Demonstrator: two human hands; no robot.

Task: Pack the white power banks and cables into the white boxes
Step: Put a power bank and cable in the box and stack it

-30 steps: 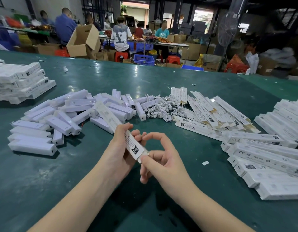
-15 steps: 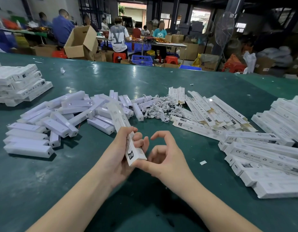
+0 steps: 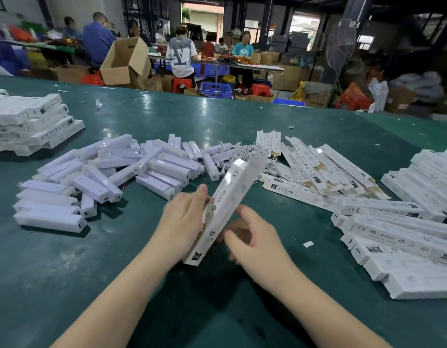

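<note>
My left hand (image 3: 182, 222) grips a long white box (image 3: 227, 197) by its near half; the box slants up and away to the right, blurred. Just right of the box's near end, my right hand (image 3: 252, 239) hovers with fingers apart, holding nothing. A heap of white power banks (image 3: 112, 177) lies to the left on the green table (image 3: 217, 116). Coiled white cables (image 3: 232, 154) lie behind the box. Flat unfolded boxes (image 3: 317, 169) fan out at centre right.
Filled or closed white boxes are piled at the right (image 3: 403, 237) and stacked at the far left (image 3: 29, 124). A small white paper scrap (image 3: 308, 244) lies right of my hands. Beyond the table several people sit at benches among cardboard cartons (image 3: 124, 61).
My left hand has swung the box's far end from left to right. My right hand has let go of the box's near end and opened beside it.
</note>
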